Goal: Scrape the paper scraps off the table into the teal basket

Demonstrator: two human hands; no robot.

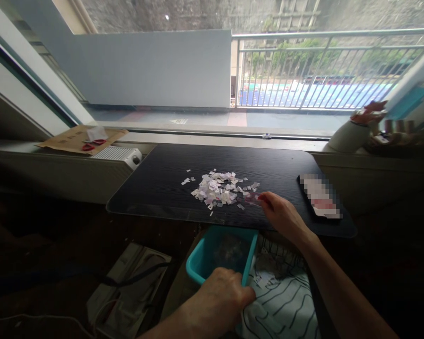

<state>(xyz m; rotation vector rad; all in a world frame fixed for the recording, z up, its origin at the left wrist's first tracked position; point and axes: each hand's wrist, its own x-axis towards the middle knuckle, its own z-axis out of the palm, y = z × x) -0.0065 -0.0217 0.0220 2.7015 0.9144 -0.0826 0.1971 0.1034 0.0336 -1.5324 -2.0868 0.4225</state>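
Observation:
My left hand (223,294) is closed over the near rim of a teal plastic bin (195,269), which sits below the table's front edge. Some dim, greyish stuff lies inside the bin, too dark to make out. Over the table, my right hand (284,213) pinches a thin, clear pinkish plastic piece (251,198) between thumb and fingers. That piece is at the right side of a loose heap of small white paper scraps (215,188), with a few scraps scattered around it.
On the black table (162,165), a phone-like item with a blurred screen (320,197) lies at right. Red-handled scissors (93,145) rest on a brown envelope (69,140) by the window. A striped cloth (282,306) covers my lap; a box (130,292) stands at lower left.

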